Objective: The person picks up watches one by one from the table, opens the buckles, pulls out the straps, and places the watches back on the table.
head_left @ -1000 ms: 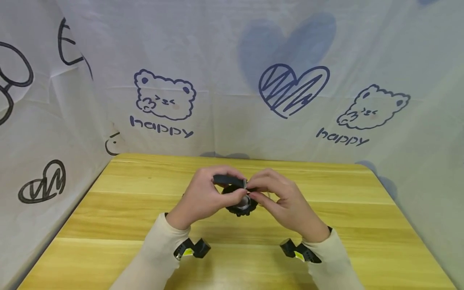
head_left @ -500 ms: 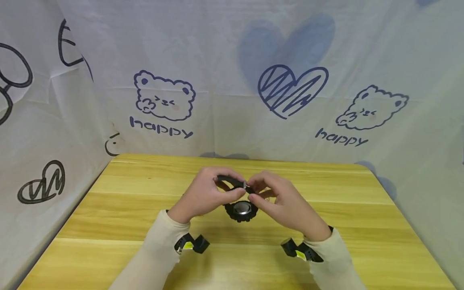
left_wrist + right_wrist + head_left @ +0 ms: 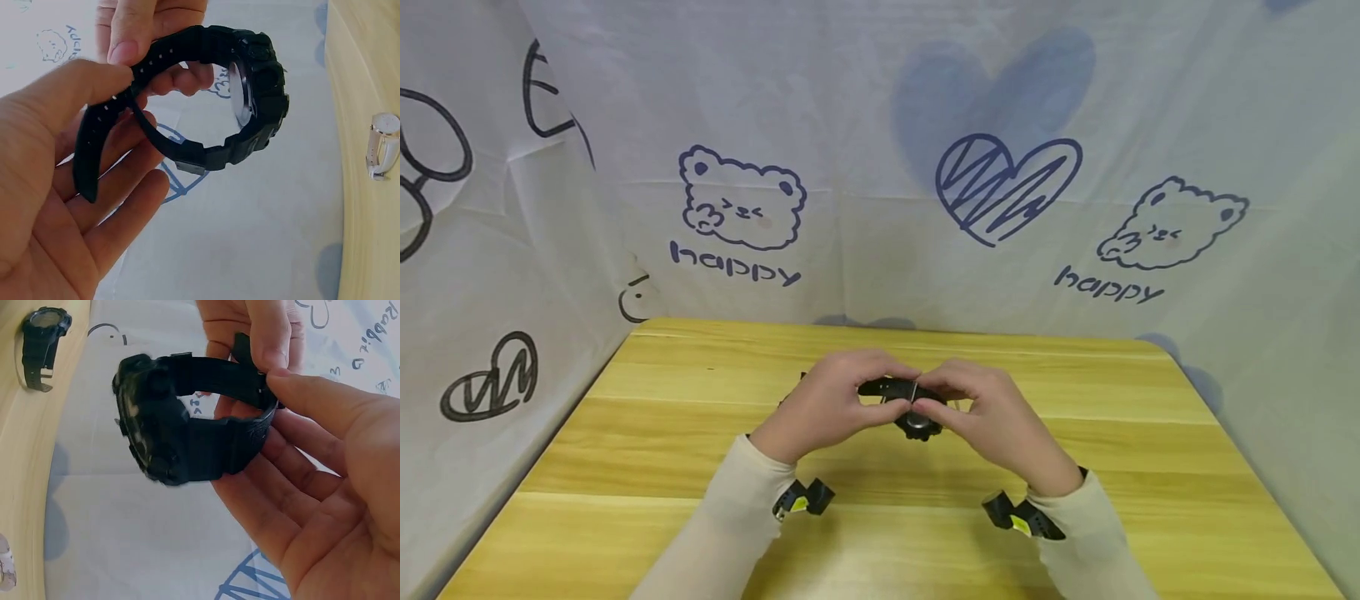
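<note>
A black wristwatch (image 3: 919, 423) with a chunky case is held up between both hands above the table. Its strap is bent into a loop, and the strap's holed tail (image 3: 90, 156) sticks out past the crossing point in the left wrist view. My left hand (image 3: 831, 400) pinches the strap at that crossing with thumb and fingers. From the other side, my right hand (image 3: 992, 408) pinches the holed strap, thumb close to the left thumb. Fingertips partly cover the buckle. The watch's silvery back (image 3: 239, 97) faces into the loop.
On the wooden table (image 3: 880, 533) stands a white-strapped watch (image 3: 382, 144), seen in the left wrist view. Another black watch (image 3: 44, 347) appears in the right wrist view. A printed white cloth (image 3: 865, 275) encloses the table's back and sides.
The watch case dropped lower and then rose again, shifting slightly right. The strap parts, apart at the buckle before, now overlap in a loop. Both hands stay close together.
</note>
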The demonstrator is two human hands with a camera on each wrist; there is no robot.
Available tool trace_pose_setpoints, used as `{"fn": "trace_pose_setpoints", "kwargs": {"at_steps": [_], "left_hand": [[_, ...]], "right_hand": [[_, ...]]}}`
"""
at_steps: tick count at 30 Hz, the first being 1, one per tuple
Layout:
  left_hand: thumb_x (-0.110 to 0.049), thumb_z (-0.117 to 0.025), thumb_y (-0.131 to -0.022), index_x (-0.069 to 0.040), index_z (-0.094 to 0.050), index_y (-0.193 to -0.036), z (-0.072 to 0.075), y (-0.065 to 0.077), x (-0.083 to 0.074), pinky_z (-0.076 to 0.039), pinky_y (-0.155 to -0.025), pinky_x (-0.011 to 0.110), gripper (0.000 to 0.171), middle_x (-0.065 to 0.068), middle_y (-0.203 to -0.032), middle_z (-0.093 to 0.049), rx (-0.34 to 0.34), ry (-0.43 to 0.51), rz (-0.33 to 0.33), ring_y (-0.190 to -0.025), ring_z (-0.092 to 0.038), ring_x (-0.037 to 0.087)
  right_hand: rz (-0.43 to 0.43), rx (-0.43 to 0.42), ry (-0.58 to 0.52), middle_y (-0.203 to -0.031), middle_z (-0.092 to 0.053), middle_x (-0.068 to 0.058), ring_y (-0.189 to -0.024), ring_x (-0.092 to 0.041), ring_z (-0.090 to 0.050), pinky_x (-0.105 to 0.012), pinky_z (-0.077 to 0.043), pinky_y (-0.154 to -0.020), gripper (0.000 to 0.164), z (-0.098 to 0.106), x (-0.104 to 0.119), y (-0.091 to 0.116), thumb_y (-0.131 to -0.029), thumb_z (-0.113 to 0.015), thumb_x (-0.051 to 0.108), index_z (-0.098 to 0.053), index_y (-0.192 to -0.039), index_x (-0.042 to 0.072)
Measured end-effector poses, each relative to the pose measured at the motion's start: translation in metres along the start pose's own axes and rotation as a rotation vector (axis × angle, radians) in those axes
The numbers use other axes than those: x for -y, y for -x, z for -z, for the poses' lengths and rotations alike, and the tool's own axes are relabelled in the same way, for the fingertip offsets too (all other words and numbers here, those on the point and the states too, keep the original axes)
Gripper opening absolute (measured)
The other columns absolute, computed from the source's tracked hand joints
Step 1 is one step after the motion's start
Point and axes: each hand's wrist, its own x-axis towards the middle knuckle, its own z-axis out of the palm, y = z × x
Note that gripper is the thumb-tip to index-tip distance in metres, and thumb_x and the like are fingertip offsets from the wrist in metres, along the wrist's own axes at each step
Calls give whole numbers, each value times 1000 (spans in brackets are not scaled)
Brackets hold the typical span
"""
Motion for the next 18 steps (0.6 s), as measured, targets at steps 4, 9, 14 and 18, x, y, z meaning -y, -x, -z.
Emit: {"fn": "trace_pose_setpoints", "kwargs": {"at_steps": [4,9,14,18], "left_hand": [[-25,-81,-92,-19,-79,-113,1,1,-1,-57,-84,27,22,-11,-107,-76,-11,-64,-16,-97,-69,3],[-23,-82,-89,-19,-78,-105,1,1,-2,-57,-80,25,18,-12,-100,-74,-7,-80,-31,-89,-66,0],[-21,-80,-88,-18,-77,-104,1,2,-2,-56,-78,23,17,-11,-98,-74,-21,-60,-44,-88,-65,0],[-19,-81,-86,-17,-76,-103,1,3,-1,-55,-79,22,18,-11,-97,-73,-53,-48,-56,-88,-65,0]], "right_hand": [[8,-14,28,-101,-73,11,-90,-4,-69,-31,-59,-79,15,-2,-1,0,-93,-79,22,-79,-107,21],[-1,17,3,-103,-72,8,-91,-6,-71,-27,-60,-79,14,-3,-2,0,-93,-79,17,-77,-107,19],[-3,25,-43,-105,-72,5,-93,-11,-71,-25,-60,-78,15,-3,0,1,-95,-77,11,-76,-108,17],[3,17,-65,-105,-71,5,-93,-12,-71,-26,-60,-78,15,-3,0,1,-94,-77,9,-75,-107,16]]}}
